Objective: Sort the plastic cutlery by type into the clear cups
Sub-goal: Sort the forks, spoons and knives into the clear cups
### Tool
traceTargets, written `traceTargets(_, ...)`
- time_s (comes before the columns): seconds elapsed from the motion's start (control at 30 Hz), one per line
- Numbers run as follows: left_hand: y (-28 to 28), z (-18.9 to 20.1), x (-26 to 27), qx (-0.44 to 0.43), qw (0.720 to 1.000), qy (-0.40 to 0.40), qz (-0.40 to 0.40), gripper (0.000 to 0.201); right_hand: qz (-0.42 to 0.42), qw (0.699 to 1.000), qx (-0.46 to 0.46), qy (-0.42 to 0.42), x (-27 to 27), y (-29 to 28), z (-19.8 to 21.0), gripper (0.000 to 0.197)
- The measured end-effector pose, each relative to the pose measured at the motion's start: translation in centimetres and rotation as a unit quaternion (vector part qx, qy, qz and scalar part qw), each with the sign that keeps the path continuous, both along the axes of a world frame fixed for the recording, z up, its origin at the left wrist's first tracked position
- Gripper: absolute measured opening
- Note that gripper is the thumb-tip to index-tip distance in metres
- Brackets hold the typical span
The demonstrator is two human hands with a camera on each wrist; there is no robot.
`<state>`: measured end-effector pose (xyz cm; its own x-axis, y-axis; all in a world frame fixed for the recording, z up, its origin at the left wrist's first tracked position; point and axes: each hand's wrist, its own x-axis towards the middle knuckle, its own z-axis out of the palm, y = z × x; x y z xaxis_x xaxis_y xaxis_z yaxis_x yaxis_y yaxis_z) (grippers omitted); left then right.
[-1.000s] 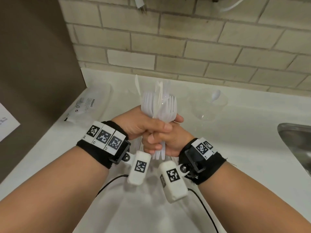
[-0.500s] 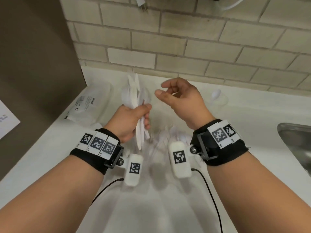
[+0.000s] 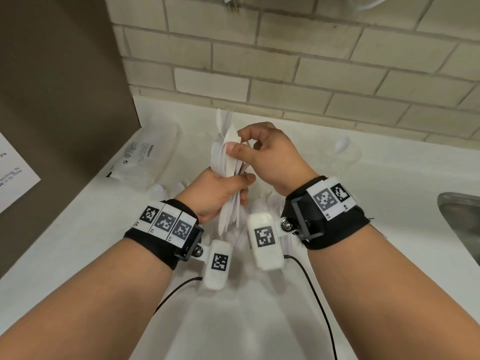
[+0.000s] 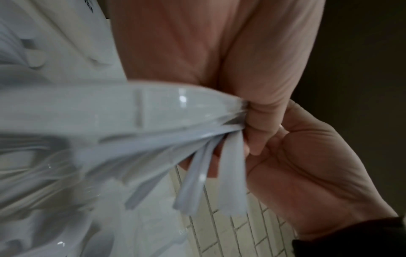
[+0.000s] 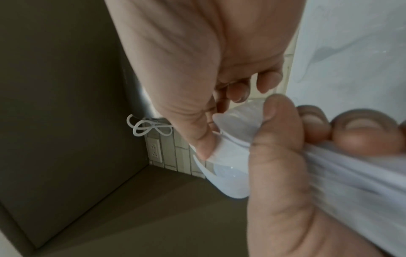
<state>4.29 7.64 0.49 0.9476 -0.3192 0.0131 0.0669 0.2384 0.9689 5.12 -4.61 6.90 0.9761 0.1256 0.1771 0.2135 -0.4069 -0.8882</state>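
My left hand (image 3: pixel 233 185) grips a bundle of white plastic cutlery (image 3: pixel 227 162) upright above the counter; the handles (image 4: pixel 230 165) stick out below my curled fingers (image 4: pixel 261 121). My right hand (image 3: pixel 237 141) pinches the bowl of a spoon (image 3: pixel 231 141) at the top of the bundle, with the thumb (image 5: pixel 204 144) pressed on the spoon bowl (image 5: pixel 228 177). A clear cup (image 3: pixel 350 158) stands at the back right with one white spoon (image 3: pixel 341 145) in it. More loose cutlery (image 3: pixel 267 201) lies on the counter under my hands, partly hidden.
A clear plastic bag (image 3: pixel 145 157) with a warning label lies at the back left, beside a brown cabinet side (image 3: pixel 65 100). A steel sink (image 3: pixel 462 224) opens at the right edge. The brick wall (image 3: pixel 285 61) closes off the back of the white counter (image 3: pixel 389 203).
A second ago both hands gripped the bundle. The right hand then let go and rose open, and now it has come back to pinch a spoon at the bundle's top.
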Motion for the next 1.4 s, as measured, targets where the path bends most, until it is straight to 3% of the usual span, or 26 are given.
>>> traceTargets(0.23, 0.4, 0.4, -0.2, -0.009, 0.999, 0.024, -0.019, 0.014, -0.007, 0.996, 0.082, 0.013, -0.1, -0.1, 0.1, 0.015)
traceTargets(0.43, 0.5, 0.7, 0.0, -0.027, 0.999, 0.021, -0.028, 0.010, 0.013, 0.999, 0.030, 0.005, -0.2, 0.0, -0.2, 0.022)
traceTargets(0.63, 0.2, 0.1, -0.4, -0.001, 0.999, 0.014, -0.041, 0.018, 0.002, 0.994, 0.112, 0.011, -0.2, -0.6, 0.8, 0.014)
traceTargets(0.87, 0.4, -0.2, -0.2, -0.008, 0.999, 0.021, -0.040, 0.013, 0.033, 0.998, 0.046, 0.013, -0.2, -0.3, 0.1, 0.027)
traceTargets(0.97, 0.6, -0.8, -0.4, 0.003, 0.999, 0.028, -0.038, 0.013, 0.017, 0.995, 0.100, 0.005, 0.1, -0.5, 1.0, 0.017)
traceTargets(1.1, 1.0, -1.4, -0.7, -0.051, 0.996, 0.057, -0.055, 0.008, 0.011, 0.984, 0.180, -0.011, 0.3, -1.0, 2.9, 0.011)
traceTargets(1.27, 2.4, -1.4, -1.2, -0.096, 0.988, 0.084, -0.081, 0.003, -0.046, 0.959, 0.263, -0.093, 2.0, -1.9, 4.5, 0.011)
traceTargets(1.4, 4.1, -1.4, -1.5, -0.105, 0.986, 0.098, -0.090, 0.022, -0.080, 0.950, 0.265, -0.142, 3.8, -2.2, 3.9, 0.008)
